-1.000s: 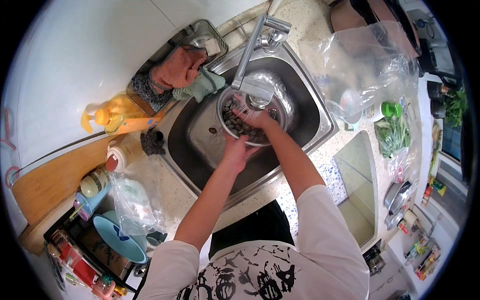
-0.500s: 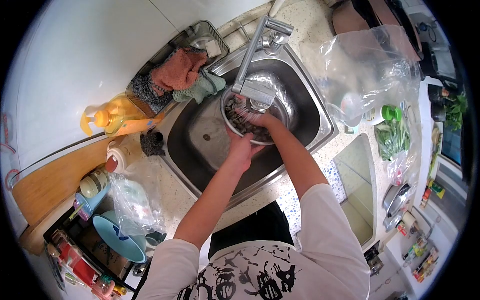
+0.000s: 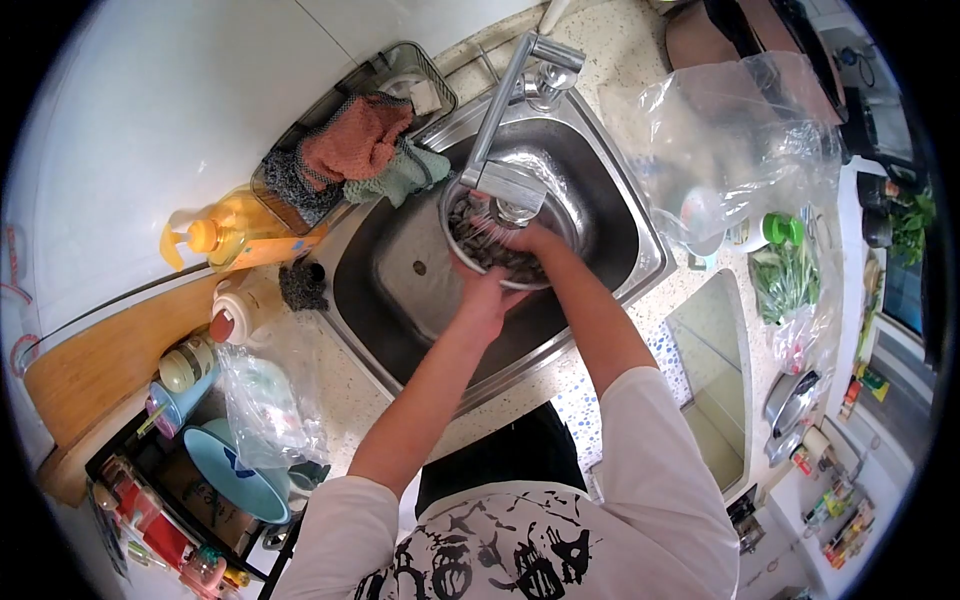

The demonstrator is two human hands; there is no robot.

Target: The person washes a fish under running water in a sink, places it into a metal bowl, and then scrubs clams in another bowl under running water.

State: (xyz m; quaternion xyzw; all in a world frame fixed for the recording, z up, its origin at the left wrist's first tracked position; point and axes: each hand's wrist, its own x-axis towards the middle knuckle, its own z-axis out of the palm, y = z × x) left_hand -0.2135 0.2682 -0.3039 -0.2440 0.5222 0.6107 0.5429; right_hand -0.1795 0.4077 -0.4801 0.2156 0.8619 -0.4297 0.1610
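Observation:
A round metal bowl [image 3: 449, 240] stands tilted in the sink [image 3: 400, 290], under the faucet [image 3: 505, 185]. Small dark, shell-like pieces [image 3: 480, 238] fill part of it, and water sprays down onto them. My left hand [image 3: 484, 298] is closed on the near side of the bowl, its fingers reaching under the rim. Inside the bowl is my right hand [image 3: 525, 240], among the wet pieces. Its fingers are mostly covered by the pieces, the spray and the faucet head, so their grip does not show.
Left of the sink are a wire basket [image 3: 432, 70] with cloths [image 3: 355, 140], a yellow pump bottle [image 3: 235, 230] and a dark scrubber [image 3: 302, 285]. A clear plastic bag [image 3: 740, 140] and bagged greens [image 3: 785, 280] lie on the right counter. A blue basin [image 3: 235, 475] stands lower left.
My right hand has sunk a little deeper among the pieces, and its fingers show less. The left hand keeps its hold on the bowl, and the water still runs.

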